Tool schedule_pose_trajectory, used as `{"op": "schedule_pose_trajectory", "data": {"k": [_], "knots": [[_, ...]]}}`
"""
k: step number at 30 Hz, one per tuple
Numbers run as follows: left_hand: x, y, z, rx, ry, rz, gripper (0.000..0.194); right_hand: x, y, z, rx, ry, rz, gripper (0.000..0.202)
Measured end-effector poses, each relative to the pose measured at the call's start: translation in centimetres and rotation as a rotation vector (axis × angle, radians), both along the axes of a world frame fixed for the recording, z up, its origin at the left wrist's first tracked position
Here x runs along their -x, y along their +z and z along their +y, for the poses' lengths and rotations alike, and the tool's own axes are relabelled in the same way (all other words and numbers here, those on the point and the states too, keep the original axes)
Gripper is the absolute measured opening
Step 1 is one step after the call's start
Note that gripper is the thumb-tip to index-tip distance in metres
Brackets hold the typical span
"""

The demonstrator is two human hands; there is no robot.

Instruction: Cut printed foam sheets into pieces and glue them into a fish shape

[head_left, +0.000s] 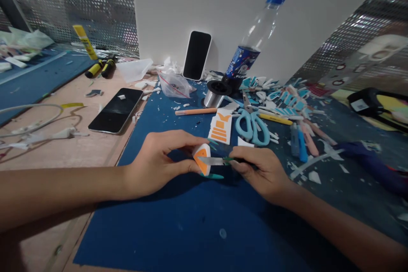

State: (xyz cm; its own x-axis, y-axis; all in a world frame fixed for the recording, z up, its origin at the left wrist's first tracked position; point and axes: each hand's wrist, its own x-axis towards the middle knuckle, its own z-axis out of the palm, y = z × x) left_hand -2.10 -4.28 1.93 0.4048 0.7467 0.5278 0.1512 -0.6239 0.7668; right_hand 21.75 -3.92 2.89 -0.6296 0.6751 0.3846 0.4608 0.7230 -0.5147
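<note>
Between its thumb and fingers, my left hand [162, 163] pinches a small white piece with an orange face [201, 157]. Teal pointed strips stick out above and below that piece; whether they are attached to it I cannot tell. My right hand [259, 170] is closed around the handle of a knife [214, 161]. Its flat metal blade points left, and the tip meets the orange face. Just beyond the hands lies a white sheet with orange cut shapes [219, 127]. Light blue scissors [251, 125] rest beside it.
Behind stand a cola bottle [239, 61], a solder-like wire spool [214, 98] and a propped phone [196, 55]. Another phone [116, 110] lies left of the blue mat [178, 229]. Foam scraps [287, 100] pile up at the back right, near several slim tools [301, 140].
</note>
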Motion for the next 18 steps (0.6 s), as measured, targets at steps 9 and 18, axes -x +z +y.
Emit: {"op": "schedule_pose_trajectory", "data": {"k": [9,18], "knots": [[-0.03,-0.07,-0.04,0.007,-0.033,-0.053,0.032,0.31,0.00,0.06,-0.049,0.029,-0.008,0.034],[0.08,-0.30,-0.03,-0.099,-0.038,-0.037,0.033,0.30,0.16,0.01,-0.031,0.038,-0.019,0.028]]}}
